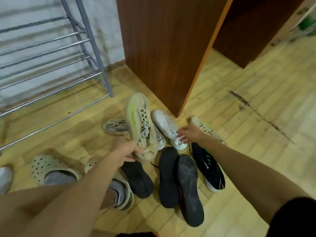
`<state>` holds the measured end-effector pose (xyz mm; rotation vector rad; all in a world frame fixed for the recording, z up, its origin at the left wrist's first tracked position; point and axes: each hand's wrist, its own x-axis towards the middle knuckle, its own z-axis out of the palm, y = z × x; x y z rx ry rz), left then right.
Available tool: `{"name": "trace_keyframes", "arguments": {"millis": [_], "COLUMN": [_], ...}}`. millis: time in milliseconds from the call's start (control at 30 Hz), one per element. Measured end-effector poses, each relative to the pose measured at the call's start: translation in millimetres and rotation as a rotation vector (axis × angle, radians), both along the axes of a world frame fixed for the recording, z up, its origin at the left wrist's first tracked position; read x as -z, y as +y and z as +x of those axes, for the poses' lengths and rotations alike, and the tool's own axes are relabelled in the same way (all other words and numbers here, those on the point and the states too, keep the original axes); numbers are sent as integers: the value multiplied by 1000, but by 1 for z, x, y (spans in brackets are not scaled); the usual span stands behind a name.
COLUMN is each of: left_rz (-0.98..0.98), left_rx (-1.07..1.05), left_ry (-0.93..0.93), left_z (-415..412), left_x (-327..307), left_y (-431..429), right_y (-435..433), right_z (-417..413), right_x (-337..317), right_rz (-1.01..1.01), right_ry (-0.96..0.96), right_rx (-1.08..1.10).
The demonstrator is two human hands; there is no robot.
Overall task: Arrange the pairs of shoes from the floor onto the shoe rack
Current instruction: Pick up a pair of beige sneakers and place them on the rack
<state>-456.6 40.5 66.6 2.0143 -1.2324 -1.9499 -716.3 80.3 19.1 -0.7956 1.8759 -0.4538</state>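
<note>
Left hand (125, 150) clenched, right hand (189, 132) outstretched.

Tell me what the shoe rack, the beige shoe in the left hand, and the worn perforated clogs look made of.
Shoe rack: metal, grey frame with shiny thin bars. Beige shoe: seemingly knit fabric, matte, woven-looking, with laces. Clogs: probably moulded foam or rubber, smooth, with punched holes.

Beige sneaker (138, 120) in left grip (125, 150)

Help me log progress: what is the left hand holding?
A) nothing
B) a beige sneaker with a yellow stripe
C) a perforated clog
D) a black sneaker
B: the left hand grips the heel of the beige sneaker, lifted above the pile; the rack has no shoes on it.
</note>
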Motion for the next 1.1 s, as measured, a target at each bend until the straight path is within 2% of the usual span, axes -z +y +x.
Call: {"name": "trace_keyframes", "arguments": {"millis": [133,200,500,733,900,967,1100], "left_rz": [12,7,-26,-32,-9,-4,8], "left_rx": [101,124,191,219,179,165,125], "left_ry": [-7,16,98,124,100,84,84], "left_z": [-20,-31,-73,-95,-89,-87,-82], "left_x": [3,3,9,22,31,32,29], "left_y": [21,28,33,6,14,14,8], "right_y": [62,79,102,78,68,63,56], "right_z": [-18,-26,-79,-87,-97,-103,-96], "right_x": [47,63,102,135,138,134,110], "right_rz": [118,123,131,224,326,324,269], "right_ry": [47,161,591,616,723,728,832], "right_rx": [58,6,151,252,197,198,63]}}
